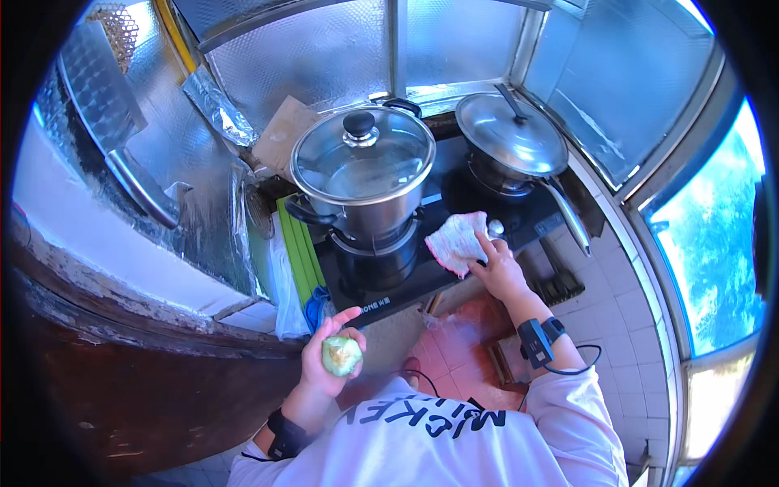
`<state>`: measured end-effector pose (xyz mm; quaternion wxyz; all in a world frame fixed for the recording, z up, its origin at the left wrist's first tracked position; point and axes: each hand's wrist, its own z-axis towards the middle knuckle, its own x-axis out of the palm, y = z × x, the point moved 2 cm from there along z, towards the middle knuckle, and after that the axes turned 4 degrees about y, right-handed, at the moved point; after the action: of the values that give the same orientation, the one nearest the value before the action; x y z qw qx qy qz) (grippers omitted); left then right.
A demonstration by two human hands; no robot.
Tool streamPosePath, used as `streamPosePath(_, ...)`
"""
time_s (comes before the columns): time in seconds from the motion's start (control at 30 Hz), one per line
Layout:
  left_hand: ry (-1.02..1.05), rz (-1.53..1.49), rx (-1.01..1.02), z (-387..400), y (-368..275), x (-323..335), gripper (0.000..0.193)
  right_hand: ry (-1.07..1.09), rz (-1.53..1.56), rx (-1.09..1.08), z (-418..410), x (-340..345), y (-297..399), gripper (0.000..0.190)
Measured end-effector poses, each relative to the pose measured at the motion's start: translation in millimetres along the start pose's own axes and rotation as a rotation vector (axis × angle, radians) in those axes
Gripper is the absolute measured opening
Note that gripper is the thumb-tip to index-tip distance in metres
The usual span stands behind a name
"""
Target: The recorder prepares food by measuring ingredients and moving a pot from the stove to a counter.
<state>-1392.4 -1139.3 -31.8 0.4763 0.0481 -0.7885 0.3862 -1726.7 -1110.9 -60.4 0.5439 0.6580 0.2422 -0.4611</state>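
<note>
In my left hand (331, 356) is a pale green, rounded piece of food (342, 355), perhaps a vegetable or fruit, held in front of my shirt. My right hand (502, 268) touches the edge of a white cloth with a pink border (457, 243), its fingers on the cloth over the black glass gas cooktop (389, 295). Behind the cloth, to the left, a steel pot with a glass lid (365, 164) stands on one burner. A pan under a domed steel lid (514, 135) is on the other burner, its handle pointing towards me.
A cleaver (125, 122) hangs at the left wall. Green folded board or panel (301, 249) and a white plastic bag (286, 292) are at the cooktop's left edge. A dark slotted rack (558, 283) lies right of my right hand. Foil-covered panels and windows surround the cooktop.
</note>
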Motion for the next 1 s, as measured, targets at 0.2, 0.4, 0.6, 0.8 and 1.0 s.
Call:
streamPosePath(0.2, -0.040, 0.029, -0.005, 24.9, -11.9, 3.8, 0.052, 0.095, -0.142, 0.066, 54.2, 18.8, -1.8, 0.049)
streamPosePath(0.4, -0.175, -0.037, 0.073, 35.6, 2.2, 2.3, 0.052, 0.014, -0.049, -0.138, 55.9, 30.3, -29.4, 0.041)
streamPosePath(0.6, -0.203, -0.008, 0.108, 45.4, 10.9, 21.5, 0.050, 0.151, 0.593, -0.047, 36.6, 15.5, -43.3, 0.044)
streamPosePath(0.8, -0.188, -0.026, 0.182, 65.5, 17.0, 39.1, 0.050, 0.107, 0.139, -0.458, 17.0, -97.6, -3.2, 0.054)
streamPosePath(1.0, -0.294, -0.037, 0.289, 57.7, 29.8, 44.7, 0.051, -0.145, 0.499, 0.079, 46.3, -179.1, -93.2, 0.061)
